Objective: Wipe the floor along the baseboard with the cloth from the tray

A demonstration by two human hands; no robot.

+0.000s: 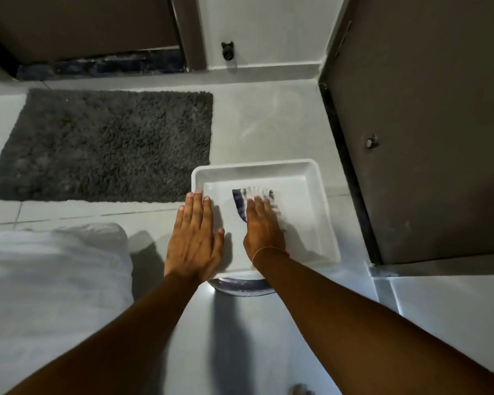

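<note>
The white tray (320, 195) sits on the floor (254, 118); all positions below refer to it. The cloth (241, 205), striped blue and white, lies inside the tray near its centre. It appears blurred, and whether the tray holds water cannot be determined.

The right hand (264, 226) is inside the tray, fingers extended and resting on the cloth; no closed grip is visible. The left hand (196, 238) lies flat and open across the tray's left rim, holding nothing.

Handling: the cloth is judged soft, limp and light, heavier and prone to dripping if wet. Gather it into a bunch at the middle rather than lifting by one corner.

Surroundings: a grey shaggy mat (106, 146) lies left of the tray. The baseboard (268, 68) runs beyond the tray, with clear floor between. A dark door (425, 124) stands close on the right and may restrict arm movement. A round object (241, 287) protrudes from under the near edge.
</note>
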